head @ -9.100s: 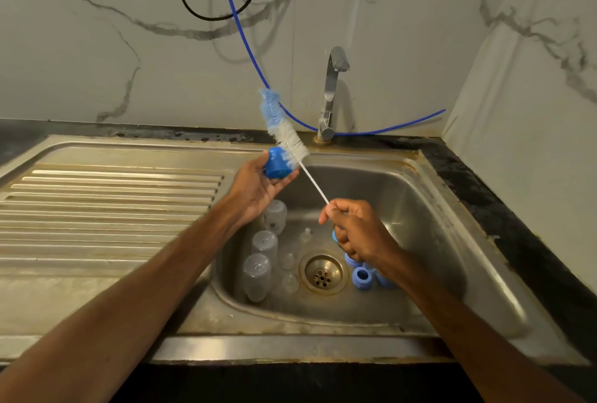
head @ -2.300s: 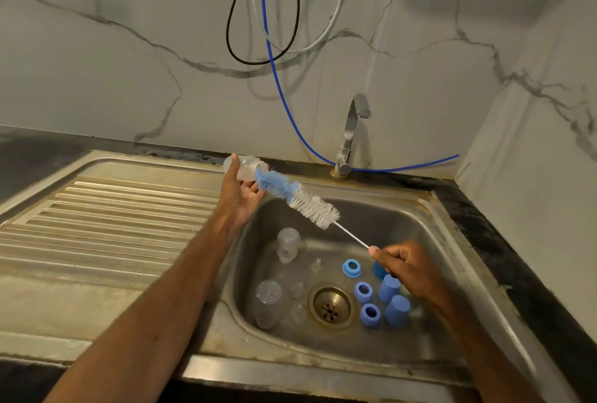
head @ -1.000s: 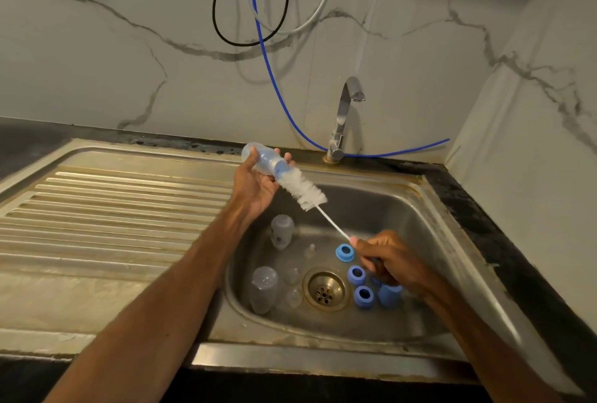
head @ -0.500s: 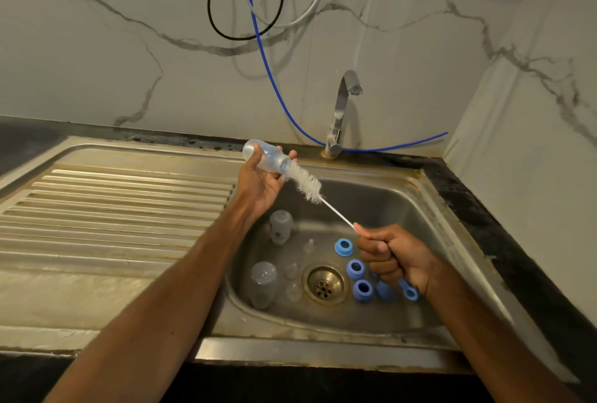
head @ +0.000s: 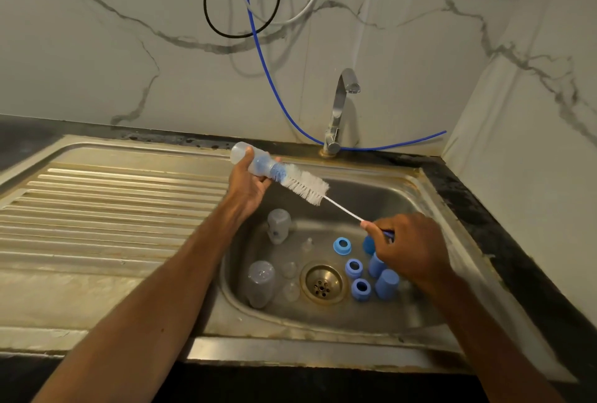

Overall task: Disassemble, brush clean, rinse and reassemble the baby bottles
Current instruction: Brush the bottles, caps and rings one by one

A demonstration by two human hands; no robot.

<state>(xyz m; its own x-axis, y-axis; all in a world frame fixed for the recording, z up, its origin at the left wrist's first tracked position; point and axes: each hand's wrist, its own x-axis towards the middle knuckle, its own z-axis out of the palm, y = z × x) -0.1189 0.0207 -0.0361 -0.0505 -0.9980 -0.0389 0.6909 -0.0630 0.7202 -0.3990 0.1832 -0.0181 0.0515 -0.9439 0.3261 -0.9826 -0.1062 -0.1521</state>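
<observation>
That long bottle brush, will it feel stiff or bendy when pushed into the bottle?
Probably a bit bendy: the bottle brush has a long thin stem, gripped only at its end by the right hand. Its bristles likely squash easily at the bottle neck.

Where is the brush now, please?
Head view: brush above the sink, left of the tap, tip inside the bottle in the left hand, handle in the right hand.

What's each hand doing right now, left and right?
Left hand: grips the clear bottle.
Right hand: grips the bottle brush by its handle, tip inside the bottle.
</observation>
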